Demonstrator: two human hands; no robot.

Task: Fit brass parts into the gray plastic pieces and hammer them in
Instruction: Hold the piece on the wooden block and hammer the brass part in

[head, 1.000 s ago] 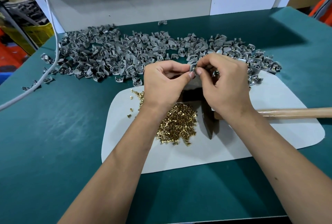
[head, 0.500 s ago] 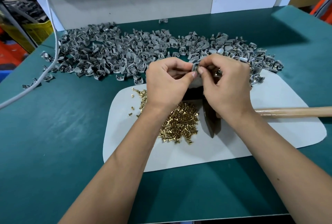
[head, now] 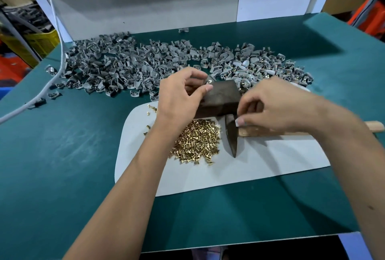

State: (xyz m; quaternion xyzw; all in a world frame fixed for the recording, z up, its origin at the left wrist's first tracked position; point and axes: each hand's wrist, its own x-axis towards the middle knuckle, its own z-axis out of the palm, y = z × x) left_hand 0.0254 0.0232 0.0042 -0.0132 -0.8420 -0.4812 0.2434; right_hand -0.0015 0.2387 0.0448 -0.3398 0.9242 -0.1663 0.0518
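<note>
- The job looks partly done. On the right side of the gray pile (head: 166, 65), many pieces show a bit of brass, so those (head: 260, 72) look finished. On the left side the pieces look plain gray, so I think they are still waiting.
- A big heap of brass parts (head: 198, 140) lies on the white mat (head: 270, 166), just below the dark block (head: 220, 97). So lots are left to fit.
- One gray piece (head: 209, 81) sits at the back left corner of the block. It has a small shiny spot on it, maybe brass, but it is too small to be sure.
- The left hand (head: 179, 97) is by that piece, with its thumb on the block. Its fingers are curled near the piece. I cannot tell if they truly hold it.
- The right hand (head: 277, 109) is over the hammer (head: 231, 134), which lies on the mat beside the brass heap. Its fingers are bent down toward the handle, but they are not around it.
- My guess: this piece is ready to be hit, and the hammer comes next.
- The gray pieces are small and curved, with little holes. The brass parts are tiny and shiny, like short pins.
</note>
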